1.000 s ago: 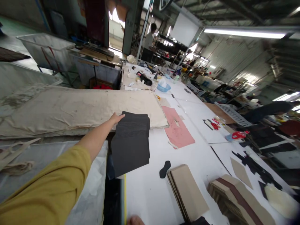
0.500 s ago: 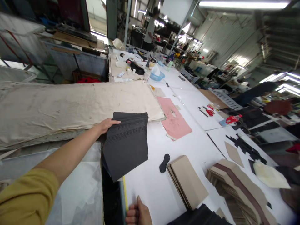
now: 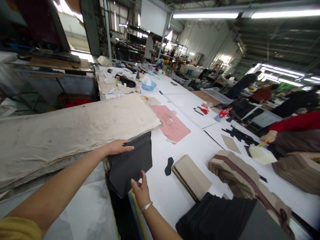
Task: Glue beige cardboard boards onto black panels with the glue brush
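A stack of dark grey-black sheets (image 3: pixel 133 163) stands tilted at the near end of the white table, its layered edges uppermost. My left hand (image 3: pixel 120 147) is closed on the stack's upper left edge, thumb on top; its other fingers are partly hidden. Over the lower right part of the stack, my right hand (image 3: pixel 142 190) is open, with thumb and forefinger apart. Whether its fingertips touch the sheets I cannot tell. A bracelet (image 3: pixel 146 207) circles the right wrist. Just right of the sheets lies a small black shaped piece (image 3: pixel 169 166).
A beige stack (image 3: pixel 193 176), a black pile (image 3: pixel 210 213) and curved brown-beige pieces (image 3: pixel 235 173) lie to the right. Left is a cloth-covered surface (image 3: pixel 75 130). A pink sheet (image 3: pixel 171 125) lies ahead. At far right, a red-sleeved person's hand (image 3: pixel 268 136) holds something yellow.
My right hand has come up and forward to the stack. The sheets have dropped lower and tilted more upright in my left hand. The view has swung right.
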`<move>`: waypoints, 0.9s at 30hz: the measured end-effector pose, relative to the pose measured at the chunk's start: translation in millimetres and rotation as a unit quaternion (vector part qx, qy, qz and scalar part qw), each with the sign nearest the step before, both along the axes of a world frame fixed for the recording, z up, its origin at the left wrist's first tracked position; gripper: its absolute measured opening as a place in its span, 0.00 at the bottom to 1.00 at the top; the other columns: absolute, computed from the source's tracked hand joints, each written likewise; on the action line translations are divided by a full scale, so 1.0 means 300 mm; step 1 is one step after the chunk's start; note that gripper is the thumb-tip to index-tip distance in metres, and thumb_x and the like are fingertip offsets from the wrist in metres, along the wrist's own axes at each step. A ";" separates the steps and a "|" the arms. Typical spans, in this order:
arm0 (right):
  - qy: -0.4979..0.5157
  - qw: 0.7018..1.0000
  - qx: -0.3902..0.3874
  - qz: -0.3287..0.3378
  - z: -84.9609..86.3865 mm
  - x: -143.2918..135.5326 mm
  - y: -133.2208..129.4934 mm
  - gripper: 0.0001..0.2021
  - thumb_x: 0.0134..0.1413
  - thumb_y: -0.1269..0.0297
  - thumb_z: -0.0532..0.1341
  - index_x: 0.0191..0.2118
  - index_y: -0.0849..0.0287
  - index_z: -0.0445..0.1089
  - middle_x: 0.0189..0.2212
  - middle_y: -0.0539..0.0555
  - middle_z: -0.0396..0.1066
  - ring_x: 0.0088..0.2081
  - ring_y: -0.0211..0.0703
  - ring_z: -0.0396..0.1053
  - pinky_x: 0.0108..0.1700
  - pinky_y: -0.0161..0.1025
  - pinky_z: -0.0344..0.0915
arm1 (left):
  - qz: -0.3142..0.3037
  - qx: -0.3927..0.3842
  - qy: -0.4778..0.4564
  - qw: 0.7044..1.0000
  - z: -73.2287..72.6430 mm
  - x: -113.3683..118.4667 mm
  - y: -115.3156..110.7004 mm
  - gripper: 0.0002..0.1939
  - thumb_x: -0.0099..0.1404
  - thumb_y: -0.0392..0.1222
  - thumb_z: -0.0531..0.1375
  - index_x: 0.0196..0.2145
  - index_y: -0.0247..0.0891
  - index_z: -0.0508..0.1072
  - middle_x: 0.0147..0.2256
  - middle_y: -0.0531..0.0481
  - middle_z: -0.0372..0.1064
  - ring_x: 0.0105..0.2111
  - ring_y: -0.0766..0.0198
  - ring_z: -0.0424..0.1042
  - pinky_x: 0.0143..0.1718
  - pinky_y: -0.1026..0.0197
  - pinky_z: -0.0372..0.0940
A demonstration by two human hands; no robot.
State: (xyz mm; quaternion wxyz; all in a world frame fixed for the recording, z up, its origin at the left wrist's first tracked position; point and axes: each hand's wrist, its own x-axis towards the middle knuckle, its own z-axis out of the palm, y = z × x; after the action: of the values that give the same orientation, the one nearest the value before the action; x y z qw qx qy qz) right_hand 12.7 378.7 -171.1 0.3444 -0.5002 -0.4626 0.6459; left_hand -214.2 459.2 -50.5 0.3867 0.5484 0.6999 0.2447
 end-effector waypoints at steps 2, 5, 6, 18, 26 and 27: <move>-0.001 1.000 -0.003 0.002 -0.002 -0.030 0.010 0.33 0.39 0.52 0.64 0.53 0.56 0.58 0.47 0.56 0.63 0.36 0.43 0.67 0.34 0.39 0.68 | -0.047 -0.015 0.115 0.992 0.026 0.080 0.042 0.36 0.34 0.61 0.66 0.41 0.38 0.71 0.41 0.42 0.72 0.44 0.44 0.67 0.46 0.54 0.60; -0.028 1.000 0.009 -0.011 -0.005 -0.044 0.014 0.29 0.37 0.54 0.65 0.48 0.58 0.62 0.44 0.55 0.64 0.34 0.41 0.67 0.36 0.40 0.67 | -0.087 -0.036 0.246 0.965 0.026 0.234 0.068 0.45 0.30 0.57 0.68 0.47 0.36 0.65 0.46 0.34 0.67 0.45 0.38 0.66 0.45 0.49 0.59; -0.039 0.999 0.013 -0.016 -0.006 -0.038 0.013 0.28 0.36 0.55 0.66 0.46 0.58 0.63 0.44 0.55 0.64 0.35 0.41 0.66 0.37 0.40 0.67 | -0.092 -0.029 0.268 0.959 0.019 0.283 0.066 0.45 0.31 0.54 0.68 0.48 0.36 0.63 0.47 0.32 0.65 0.45 0.38 0.66 0.45 0.48 0.59; 0.151 0.987 0.024 -0.047 0.031 0.260 -0.006 0.36 0.35 0.57 0.68 0.53 0.60 0.57 0.49 0.58 0.64 0.53 0.49 0.60 0.55 0.47 0.56 | -0.110 0.091 0.026 0.989 0.054 0.267 -0.211 0.38 0.41 0.53 0.66 0.50 0.42 0.60 0.45 0.48 0.68 0.45 0.50 0.67 0.47 0.55 0.61; 0.265 0.961 -0.070 -0.025 0.089 0.472 -0.041 0.32 0.39 0.56 0.67 0.51 0.63 0.62 0.43 0.61 0.71 0.48 0.56 0.66 0.52 0.54 0.59 | -0.085 -0.004 -0.405 0.911 -0.042 0.424 -0.272 0.35 0.46 0.45 0.66 0.50 0.37 0.60 0.42 0.46 0.69 0.41 0.52 0.70 0.41 0.52 0.66; 0.265 0.959 -0.092 -0.037 0.076 0.482 -0.053 0.32 0.38 0.56 0.68 0.51 0.63 0.63 0.42 0.61 0.71 0.48 0.56 0.66 0.51 0.54 0.60 | -0.083 -0.016 -0.409 0.908 -0.067 0.433 -0.262 0.34 0.47 0.46 0.65 0.50 0.37 0.59 0.42 0.45 0.70 0.40 0.53 0.71 0.40 0.53 0.67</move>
State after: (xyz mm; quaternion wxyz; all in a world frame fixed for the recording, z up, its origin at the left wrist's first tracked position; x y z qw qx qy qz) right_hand 157.2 362.8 -148.3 0.4305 -0.3571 -0.2741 0.7823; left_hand -84.3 380.6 -70.6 0.6668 0.4498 0.4361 0.4035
